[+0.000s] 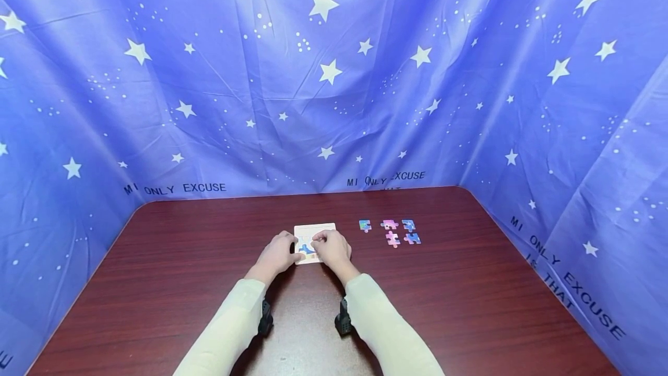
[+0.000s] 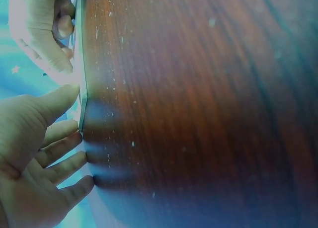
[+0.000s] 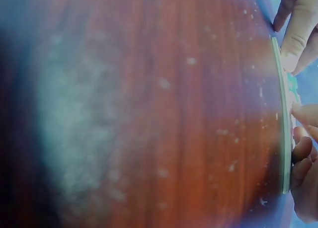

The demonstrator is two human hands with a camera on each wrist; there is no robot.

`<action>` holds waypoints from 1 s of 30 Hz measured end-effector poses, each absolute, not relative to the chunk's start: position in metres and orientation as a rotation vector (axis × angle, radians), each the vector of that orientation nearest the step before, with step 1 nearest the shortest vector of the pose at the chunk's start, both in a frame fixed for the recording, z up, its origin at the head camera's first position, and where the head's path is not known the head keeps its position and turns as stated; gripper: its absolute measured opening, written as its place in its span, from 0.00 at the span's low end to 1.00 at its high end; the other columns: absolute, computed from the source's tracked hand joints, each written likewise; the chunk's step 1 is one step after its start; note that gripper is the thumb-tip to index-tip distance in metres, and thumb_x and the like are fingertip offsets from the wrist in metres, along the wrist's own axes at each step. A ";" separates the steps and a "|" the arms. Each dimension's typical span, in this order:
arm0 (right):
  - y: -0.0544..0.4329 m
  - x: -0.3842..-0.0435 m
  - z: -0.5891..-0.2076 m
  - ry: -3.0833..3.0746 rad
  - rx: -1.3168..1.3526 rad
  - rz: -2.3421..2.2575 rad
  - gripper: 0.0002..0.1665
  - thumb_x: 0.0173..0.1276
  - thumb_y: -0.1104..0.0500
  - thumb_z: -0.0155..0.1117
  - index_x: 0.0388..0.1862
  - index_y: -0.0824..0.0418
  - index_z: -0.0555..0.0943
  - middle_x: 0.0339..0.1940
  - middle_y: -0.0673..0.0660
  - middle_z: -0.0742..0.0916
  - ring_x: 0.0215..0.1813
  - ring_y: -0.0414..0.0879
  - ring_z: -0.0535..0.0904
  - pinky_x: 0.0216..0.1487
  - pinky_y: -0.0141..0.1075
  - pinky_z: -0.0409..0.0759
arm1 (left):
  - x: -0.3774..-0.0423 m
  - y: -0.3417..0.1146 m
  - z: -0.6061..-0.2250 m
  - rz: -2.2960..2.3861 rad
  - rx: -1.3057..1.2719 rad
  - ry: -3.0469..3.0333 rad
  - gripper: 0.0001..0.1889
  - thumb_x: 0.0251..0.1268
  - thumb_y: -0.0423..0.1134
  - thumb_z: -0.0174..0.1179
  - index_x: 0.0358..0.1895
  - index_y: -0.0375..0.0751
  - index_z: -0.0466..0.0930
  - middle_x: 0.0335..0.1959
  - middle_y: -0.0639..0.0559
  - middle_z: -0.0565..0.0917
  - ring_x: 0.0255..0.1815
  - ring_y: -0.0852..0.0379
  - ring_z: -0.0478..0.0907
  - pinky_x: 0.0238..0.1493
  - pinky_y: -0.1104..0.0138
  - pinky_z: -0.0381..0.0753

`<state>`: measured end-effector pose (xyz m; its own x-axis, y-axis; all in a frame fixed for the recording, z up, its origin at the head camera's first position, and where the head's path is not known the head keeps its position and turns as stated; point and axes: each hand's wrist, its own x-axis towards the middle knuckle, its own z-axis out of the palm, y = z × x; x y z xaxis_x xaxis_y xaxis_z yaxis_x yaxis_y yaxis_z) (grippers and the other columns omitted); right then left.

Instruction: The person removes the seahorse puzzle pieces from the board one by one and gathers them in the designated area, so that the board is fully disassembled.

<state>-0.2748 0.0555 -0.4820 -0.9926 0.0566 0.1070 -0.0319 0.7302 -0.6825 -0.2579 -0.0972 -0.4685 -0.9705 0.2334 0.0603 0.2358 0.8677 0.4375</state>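
Where fingers (image 1: 323, 235) reach over, a board (image 1: 310, 229) lies beneath.

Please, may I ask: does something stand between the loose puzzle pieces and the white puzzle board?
Yes, the right hand: it covers most of the right edge of the white puzzle board, the side facing the loose puzzle pieces. Besides it, nothing visible stands between.

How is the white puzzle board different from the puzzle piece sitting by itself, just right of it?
The puzzle board is bigger; the puzzle piece is tiny beside it. The board has straight sides, while the piece has knobs and notches. The left hand touches the board, but no hand touches the piece. Both are on the table.
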 end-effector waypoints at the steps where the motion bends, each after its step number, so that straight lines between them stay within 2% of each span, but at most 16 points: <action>1: 0.056 -0.274 -0.482 -2.799 -0.012 1.117 0.03 0.54 0.52 0.69 0.27 0.48 0.85 0.21 0.44 0.84 0.32 0.41 0.79 0.36 0.40 0.73 | -0.258 -0.097 -0.468 -0.714 -0.383 -3.030 0.23 0.54 0.42 0.66 0.50 0.30 0.78 0.50 0.40 0.77 0.54 0.43 0.74 0.55 0.53 0.73; 12: 0.058 -0.276 -0.485 -2.780 0.035 1.162 0.03 0.56 0.52 0.67 0.30 0.47 0.85 0.18 0.43 0.83 0.27 0.36 0.77 0.35 0.39 0.72 | -0.259 -0.097 -0.469 -0.721 -0.383 -3.030 0.23 0.53 0.42 0.66 0.50 0.31 0.78 0.50 0.41 0.77 0.54 0.44 0.74 0.54 0.53 0.74; 23: 0.059 -0.273 -0.485 -2.755 0.067 1.192 0.03 0.57 0.52 0.67 0.30 0.47 0.85 0.19 0.43 0.83 0.24 0.35 0.77 0.33 0.37 0.72 | -0.260 -0.096 -0.468 -0.723 -0.367 -3.048 0.23 0.53 0.41 0.66 0.51 0.30 0.77 0.50 0.41 0.77 0.54 0.44 0.74 0.54 0.53 0.74; 30: 0.061 -0.273 -0.486 -2.734 0.072 1.235 0.03 0.56 0.53 0.67 0.30 0.48 0.85 0.18 0.44 0.83 0.24 0.34 0.76 0.35 0.38 0.73 | -0.262 -0.096 -0.470 -0.737 -0.345 -3.061 0.23 0.55 0.42 0.66 0.51 0.30 0.77 0.52 0.40 0.77 0.55 0.43 0.74 0.56 0.53 0.73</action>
